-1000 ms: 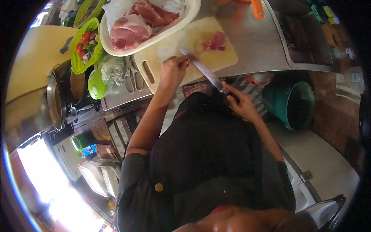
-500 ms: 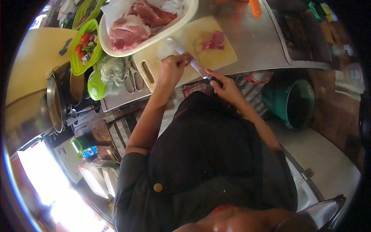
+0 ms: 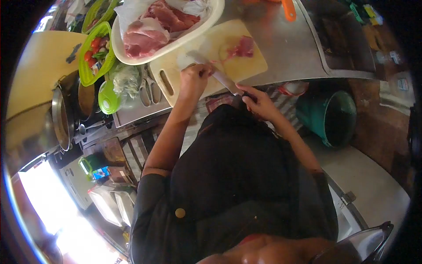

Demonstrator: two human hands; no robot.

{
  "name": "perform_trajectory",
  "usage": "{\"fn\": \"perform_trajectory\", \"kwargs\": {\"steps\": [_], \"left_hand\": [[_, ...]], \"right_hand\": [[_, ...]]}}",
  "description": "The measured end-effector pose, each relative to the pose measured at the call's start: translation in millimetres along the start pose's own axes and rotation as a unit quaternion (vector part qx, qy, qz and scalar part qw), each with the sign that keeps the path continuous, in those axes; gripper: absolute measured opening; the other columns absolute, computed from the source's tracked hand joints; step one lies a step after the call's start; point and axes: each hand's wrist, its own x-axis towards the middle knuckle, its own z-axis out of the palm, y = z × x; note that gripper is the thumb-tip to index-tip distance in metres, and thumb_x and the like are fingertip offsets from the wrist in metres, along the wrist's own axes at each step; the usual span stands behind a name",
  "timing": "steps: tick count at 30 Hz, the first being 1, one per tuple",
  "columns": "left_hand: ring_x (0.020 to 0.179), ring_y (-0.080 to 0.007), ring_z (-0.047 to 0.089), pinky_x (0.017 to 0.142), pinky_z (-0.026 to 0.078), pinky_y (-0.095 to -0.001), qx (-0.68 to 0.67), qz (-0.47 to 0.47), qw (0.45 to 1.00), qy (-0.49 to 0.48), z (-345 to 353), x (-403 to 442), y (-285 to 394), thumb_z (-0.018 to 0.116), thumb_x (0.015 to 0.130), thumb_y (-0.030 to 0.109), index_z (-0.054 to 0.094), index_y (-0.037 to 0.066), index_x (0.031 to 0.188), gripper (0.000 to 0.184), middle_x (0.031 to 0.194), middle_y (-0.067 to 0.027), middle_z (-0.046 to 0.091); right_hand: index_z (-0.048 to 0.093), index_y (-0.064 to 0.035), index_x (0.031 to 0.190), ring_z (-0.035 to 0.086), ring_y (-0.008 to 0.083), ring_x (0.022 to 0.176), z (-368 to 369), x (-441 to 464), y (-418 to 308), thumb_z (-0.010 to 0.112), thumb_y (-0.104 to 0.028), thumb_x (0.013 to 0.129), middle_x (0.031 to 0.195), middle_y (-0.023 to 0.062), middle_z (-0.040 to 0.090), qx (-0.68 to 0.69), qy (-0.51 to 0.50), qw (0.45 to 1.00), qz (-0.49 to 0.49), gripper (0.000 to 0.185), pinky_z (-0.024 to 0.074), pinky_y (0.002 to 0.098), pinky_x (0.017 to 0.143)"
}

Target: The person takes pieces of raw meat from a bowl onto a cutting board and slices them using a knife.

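My right hand (image 3: 260,104) is wrapped round the dark handle of a kitchen knife (image 3: 225,81). The blade slants up and left across a pale cutting board (image 3: 259,66), passing right by my left hand (image 3: 194,78). That left hand is closed with its fingertips pinched at the blade; whatever is between them is too small to make out. A piece of raw meat (image 3: 244,47) lies on the board's far right part, with a thin strip trailing from it. Behind the board, a white tub (image 3: 216,16) holds large cuts of raw meat (image 3: 145,37) on plastic.
Kitchen scissors (image 3: 150,91), a plastic bag (image 3: 126,80) and a lime-green round item (image 3: 108,97) lie left of the board. A green basket (image 3: 83,72) holds vegetables. To the right are a sink (image 3: 330,70) and, lower, a green bucket (image 3: 314,114). An orange handle (image 3: 289,9) lies behind.
The knife blade has turned to show more of its flat side. My right hand has shifted slightly down, and my left hand stays closed at almost the same spot.
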Motion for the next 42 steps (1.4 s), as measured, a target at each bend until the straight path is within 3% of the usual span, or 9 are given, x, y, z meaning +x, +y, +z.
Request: {"fn": "perform_trajectory", "kwargs": {"steps": [6, 11, 18, 24, 25, 33, 36, 38, 42], "left_hand": [[0.075, -0.0308, 0.064, 0.07, 0.051, -0.0379, 0.1, 0.002, 0.995, 0.005, 3.5, 1.1, -10.6, 0.064, 0.08, 0.013, 0.072, 0.008, 0.089, 0.013, 0.082, -0.0152, 0.067], [0.071, -0.0318, 0.063, 0.067, 0.051, -0.0392, 0.119, 0.029, 0.99, 0.076, -8.0, 5.1, -21.1, 0.062, 0.078, 0.006, 0.07, 0.004, 0.087, 0.012, 0.077, -0.0167, 0.064], [0.068, -0.0331, 0.063, 0.066, 0.051, -0.0408, 0.062, -0.026, 0.996, 0.059, -22.7, 2.1, -5.2, 0.061, 0.077, 0.005, 0.067, 0.001, 0.09, 0.015, 0.077, -0.0192, 0.062], [0.068, -0.031, 0.064, 0.065, 0.051, -0.038, 0.204, 0.025, 0.978, 0.039, -17.2, 12.3, -20.7, 0.061, 0.076, 0.005, 0.067, 0.001, 0.088, 0.014, 0.073, -0.018, 0.062], [0.067, -0.0279, 0.065, 0.065, 0.052, -0.0351, 0.083, -0.02, 0.996, 0.007, -30.4, 16.0, -3.2, 0.064, 0.077, 0.007, 0.066, -0.001, 0.085, 0.012, 0.071, -0.0168, 0.064], [0.068, -0.0252, 0.068, 0.063, 0.052, -0.0336, -0.046, 0.125, 0.971, 0.2, -78.5, 145.4, 83.5, 0.063, 0.084, 0.016, 0.069, 0.001, 0.085, 0.016, 0.076, -0.0162, 0.068], [0.073, -0.0235, 0.069, 0.073, 0.053, -0.0308, 0.303, 0.275, 0.867, 0.284, -66.2, 205.6, 41.5, 0.068, 0.079, 0.018, 0.07, 0.007, 0.098, 0.022, 0.089, -0.013, 0.07], [0.071, -0.0272, 0.068, 0.068, 0.053, -0.0349, 0.182, 0.227, 0.939, 0.184, -36.8, 190.2, 41.1, 0.064, 0.083, 0.019, 0.069, 0.004, 0.093, 0.019, 0.081, -0.0154, 0.069], [0.085, -0.0348, 0.065, 0.075, 0.051, -0.0423, 0.066, 0.086, 0.991, -0.077, 18.8, 108.3, 58.7, 0.068, 0.076, 0.021, 0.064, 0.005, 0.105, 0.033, 0.09, -0.0184, 0.067]], "right_hand": [[0.045, -0.0119, 0.138, 0.051, 0.0062, 0.075, -9.0, -17.3, 7.4, 0.051, -0.01, 0.093, 0.1, 0.0016, 0.057, -0.036, -0.005, 0.998, -0.058, 0.046, 0.044, 0.022, 0.067], [0.049, -0.0102, 0.134, 0.049, 0.0207, 0.123, -29.0, -48.3, 11.9, 0.053, -0.008, 0.089, 0.135, 0.0095, 0.052, -0.008, -0.027, 0.999, -0.024, 0.045, 0.0366, 0.034, 0.103], [0.049, -0.0177, 0.135, 0.054, 0.0205, 0.117, -65.9, -80.8, -22.5, 0.053, -0.006, 0.089, 0.133, 0.0108, 0.054, -0.112, -0.02, 0.993, -0.027, 0.047, 0.0403, 0.0338, 0.099], [0.05, -0.02, 0.135, 0.064, 0.0218, 0.098, -52.7, -57.0, -18.1, 0.054, -0.008, 0.089, 0.119, 0.0126, 0.063, -0.175, 0.054, 0.982, -0.046, 0.047, 0.0467, 0.034, 0.089], [0.05, -0.0202, 0.135, 0.064, 0.0213, 0.096, -55.9, -57.3, -21.1, 0.054, -0.008, 0.089, 0.117, 0.0125, 0.064, -0.17, 0.066, 0.983, -0.033, 0.047, 0.0471, 0.034, 0.088], [0.049, -0.0134, 0.135, 0.057, 0.0145, 0.104, -65.4, -77.6, 5.6, 0.054, -0.008, 0.091, 0.13, 0.0078, 0.057, -0.097, 0.201, 0.972, -0.073, 0.045, 0.0431, 0.03, 0.092], [0.049, -0.0131, 0.135, 0.056, 0.0162, 0.111, -71.1, -79.7, 8.5, 0.054, -0.007, 0.091, 0.13, 0.0076, 0.057, -0.114, 0.22, 0.963, -0.109, 0.045, 0.0417, 0.0299, 0.095], [0.049, -0.0125, 0.135, 0.052, 0.0167, 0.118, -74.7, -85.4, 1.9, 0.054, -0.008, 0.091, 0.131, 0.0077, 0.056, -0.085, 0.213, 0.973, -0.029, 0.044, 0.0398, 0.0301, 0.098], [0.049, -0.0121, 0.135, 0.052, 0.0074, 0.079, -80.9, -83.3, 20.9, 0.054, -0.004, 0.09, 0.13, 0.0075, 0.057, -0.156, 0.244, 0.949, -0.126, 0.046, 0.0456, 0.0246, 0.073]]}}
